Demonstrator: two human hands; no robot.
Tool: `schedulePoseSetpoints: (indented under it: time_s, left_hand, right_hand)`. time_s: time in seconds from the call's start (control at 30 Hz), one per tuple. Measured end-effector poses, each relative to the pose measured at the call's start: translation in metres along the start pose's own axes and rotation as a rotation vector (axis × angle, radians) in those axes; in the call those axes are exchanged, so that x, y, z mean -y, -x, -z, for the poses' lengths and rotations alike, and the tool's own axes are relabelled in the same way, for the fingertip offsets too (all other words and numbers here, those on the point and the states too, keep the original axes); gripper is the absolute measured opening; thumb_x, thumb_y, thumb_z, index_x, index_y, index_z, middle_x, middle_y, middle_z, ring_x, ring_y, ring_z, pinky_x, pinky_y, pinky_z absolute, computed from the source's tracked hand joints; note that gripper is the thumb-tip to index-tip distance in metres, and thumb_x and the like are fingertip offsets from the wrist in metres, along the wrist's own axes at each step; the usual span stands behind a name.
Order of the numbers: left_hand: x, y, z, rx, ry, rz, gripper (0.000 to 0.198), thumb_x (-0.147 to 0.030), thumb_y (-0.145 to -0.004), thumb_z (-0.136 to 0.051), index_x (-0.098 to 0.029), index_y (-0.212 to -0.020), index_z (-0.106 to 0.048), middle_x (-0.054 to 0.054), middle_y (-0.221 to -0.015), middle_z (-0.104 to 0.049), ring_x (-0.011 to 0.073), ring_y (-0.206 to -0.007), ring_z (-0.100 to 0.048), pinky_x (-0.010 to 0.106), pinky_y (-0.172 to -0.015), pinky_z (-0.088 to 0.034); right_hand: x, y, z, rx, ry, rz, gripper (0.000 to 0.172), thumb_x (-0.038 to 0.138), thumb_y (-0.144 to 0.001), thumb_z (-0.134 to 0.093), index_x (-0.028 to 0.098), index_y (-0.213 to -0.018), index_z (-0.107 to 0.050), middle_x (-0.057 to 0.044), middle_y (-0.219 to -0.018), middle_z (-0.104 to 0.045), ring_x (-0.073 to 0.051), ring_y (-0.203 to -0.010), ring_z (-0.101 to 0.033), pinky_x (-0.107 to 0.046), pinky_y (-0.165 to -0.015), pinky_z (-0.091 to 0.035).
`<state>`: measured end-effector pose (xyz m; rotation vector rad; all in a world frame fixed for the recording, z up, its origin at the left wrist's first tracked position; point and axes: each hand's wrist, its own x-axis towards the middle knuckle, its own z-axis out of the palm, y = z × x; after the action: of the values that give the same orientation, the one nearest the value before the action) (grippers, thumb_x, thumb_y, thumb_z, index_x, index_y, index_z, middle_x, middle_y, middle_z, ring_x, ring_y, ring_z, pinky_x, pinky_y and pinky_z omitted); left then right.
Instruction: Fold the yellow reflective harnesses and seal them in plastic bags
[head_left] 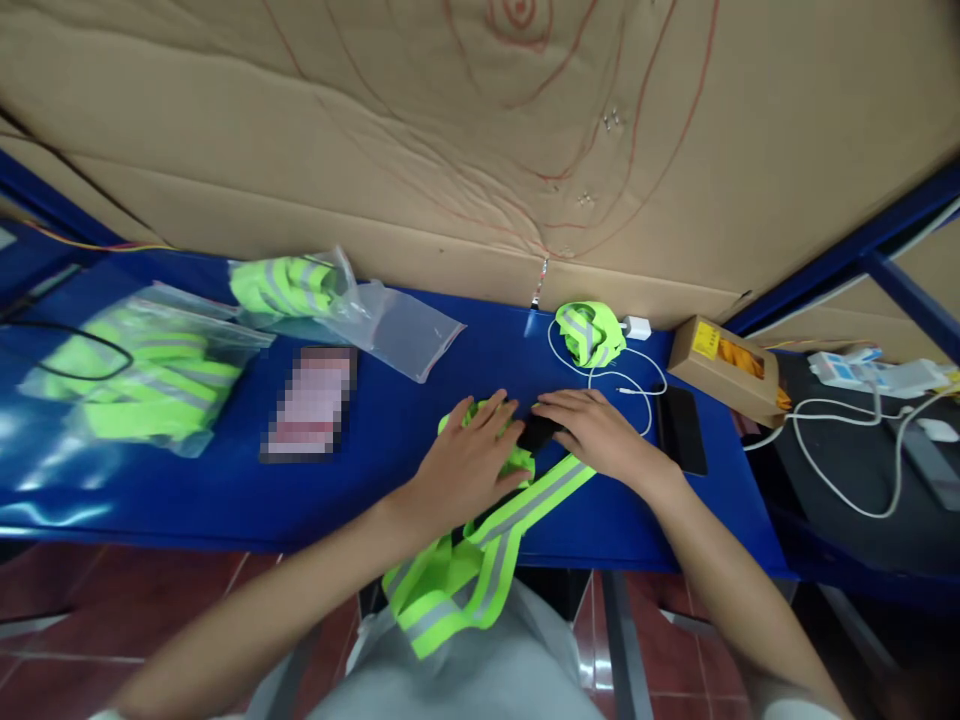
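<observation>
A neon yellow-green reflective strap point(546, 495) with a grey stripe lies in loops at the blue table's front edge, and part of it hangs over my lap. My left hand point(472, 460) lies over the bunched part of the strap, its fingers stretched out and apart. My right hand point(596, 428) has its fingers close together, curled at a small black piece point(538, 434), with the strap running out below the palm. Whether that black piece is a buckle or a pad I cannot make out. Much of the bunched strap is hidden below my left hand.
Clear bags with reflective straps point(161, 375) and a pixelated phone-shaped item point(311, 405) lie left on the blue table point(390, 440). A rolled strap point(589, 333), white cable point(646, 390), black phone point(681, 430) and cardboard box point(724, 370) sit right. A cardboard wall point(337, 180) stands behind.
</observation>
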<state>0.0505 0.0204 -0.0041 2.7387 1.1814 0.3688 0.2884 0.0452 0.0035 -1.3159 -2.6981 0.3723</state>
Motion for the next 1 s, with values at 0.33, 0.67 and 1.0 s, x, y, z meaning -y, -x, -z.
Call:
schedulePoseSetpoints:
  time_s: [0.33, 0.67, 1.0]
  left_hand:
    - [0.01, 0.013, 0.068, -0.173, -0.053, 0.164, 0.046, -0.058, -0.104, -0.048, -0.022, -0.086, -0.071, 0.003, -0.058, -0.063, 0.0211, -0.058, -0.062, 0.034, -0.066, -0.045]
    - [-0.025, -0.03, 0.081, -0.035, 0.541, 0.042, 0.049, -0.044, -0.097, -0.061, -0.019, -0.139, -0.058, 0.014, -0.137, -0.067, 0.0305, -0.119, -0.067, 0.045, -0.1, -0.053]
    - [0.004, -0.022, 0.077, 0.559, 1.261, 0.055, 0.044, -0.049, -0.09, -0.069, -0.022, -0.125, -0.067, 0.007, -0.125, -0.074, 0.0265, -0.115, -0.068, 0.039, -0.099, -0.054]
  right_hand:
    - [-0.002, 0.029, 0.05, -0.289, -0.414, -0.286, 0.034, 0.052, -0.105, -0.053, 0.022, -0.106, -0.07, 0.0, -0.085, -0.071, -0.015, -0.065, -0.059, -0.028, -0.063, -0.043]
    - [0.029, 0.025, 0.071, -0.25, -0.513, -0.174, 0.03, 0.047, -0.107, -0.052, 0.022, -0.105, -0.069, 0.0, -0.087, -0.072, -0.015, -0.076, -0.066, -0.026, -0.069, -0.049]
    - [0.067, 0.071, 0.067, -0.512, 0.253, 0.353, 0.045, 0.019, -0.095, -0.072, 0.025, -0.138, -0.066, -0.005, -0.106, -0.081, -0.022, -0.095, -0.074, -0.037, -0.082, -0.058]
